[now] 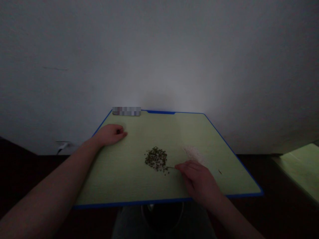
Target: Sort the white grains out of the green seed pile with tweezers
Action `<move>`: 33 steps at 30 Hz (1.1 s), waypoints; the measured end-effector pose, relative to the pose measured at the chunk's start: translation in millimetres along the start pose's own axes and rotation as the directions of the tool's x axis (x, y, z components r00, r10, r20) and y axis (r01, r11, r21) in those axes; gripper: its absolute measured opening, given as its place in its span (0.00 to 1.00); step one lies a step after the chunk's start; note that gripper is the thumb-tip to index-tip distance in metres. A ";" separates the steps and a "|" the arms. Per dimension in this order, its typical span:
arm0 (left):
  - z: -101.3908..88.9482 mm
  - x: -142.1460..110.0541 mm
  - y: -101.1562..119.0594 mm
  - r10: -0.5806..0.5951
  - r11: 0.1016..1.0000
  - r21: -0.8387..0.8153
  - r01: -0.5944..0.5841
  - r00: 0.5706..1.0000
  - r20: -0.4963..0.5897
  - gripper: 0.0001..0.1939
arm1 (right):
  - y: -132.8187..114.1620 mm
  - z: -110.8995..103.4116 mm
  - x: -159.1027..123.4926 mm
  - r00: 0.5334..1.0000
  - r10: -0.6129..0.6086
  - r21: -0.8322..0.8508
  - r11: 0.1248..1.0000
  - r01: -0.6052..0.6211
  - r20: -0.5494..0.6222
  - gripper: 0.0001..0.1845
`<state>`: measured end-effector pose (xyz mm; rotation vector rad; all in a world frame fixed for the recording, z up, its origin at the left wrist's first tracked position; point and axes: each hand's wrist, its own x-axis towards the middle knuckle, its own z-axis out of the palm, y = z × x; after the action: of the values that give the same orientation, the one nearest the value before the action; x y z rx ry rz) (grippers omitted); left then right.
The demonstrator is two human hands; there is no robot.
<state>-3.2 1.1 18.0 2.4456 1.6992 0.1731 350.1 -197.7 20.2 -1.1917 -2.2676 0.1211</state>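
My right hand [196, 176] pinches a thin, pale stick [170, 167], its tip at the lower right edge of a loose pile of small dark green bean-like pieces [156, 157]. Whitish bits show among the dark pieces. Just beyond my right knuckles lies a scattered patch of white grains [193, 153], partly hidden by the hand. At the left side of the board, my left hand [111, 134] rests with fingers curled; a dark spot shows in the curl, too unclear to name.
The pale yellow-green board [139, 189] has a blue rim and stands against a grey wall [159, 59]. A blurred-out strip [126, 111] lies at its far left corner. A small dark sliver [220, 172] lies on the right. A dark round container [163, 215] sits below the near edge.
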 end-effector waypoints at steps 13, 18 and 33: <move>2.0 0.5 -1.6 0.001 1.000 0.013 -0.001 1.000 -0.002 0.19 | 1.0 -9.2 -21.6 0.999 -0.035 0.028 0.999 0.035 0.000 0.19; 2.3 1.3 -0.5 0.002 1.000 -0.006 -0.002 1.000 -0.005 0.18 | -2.0 -2.5 -17.3 0.997 -0.072 0.037 0.997 0.072 -0.014 0.19; -1.2 -1.1 3.4 -0.001 1.000 0.007 0.001 1.000 -0.004 0.19 | 8.5 0.5 -4.5 0.995 -0.101 0.038 0.994 0.101 -0.004 0.19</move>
<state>-0.7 -1.1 19.8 2.4511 1.7055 0.1717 358.1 -196.1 14.9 -1.0555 -2.3079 0.1233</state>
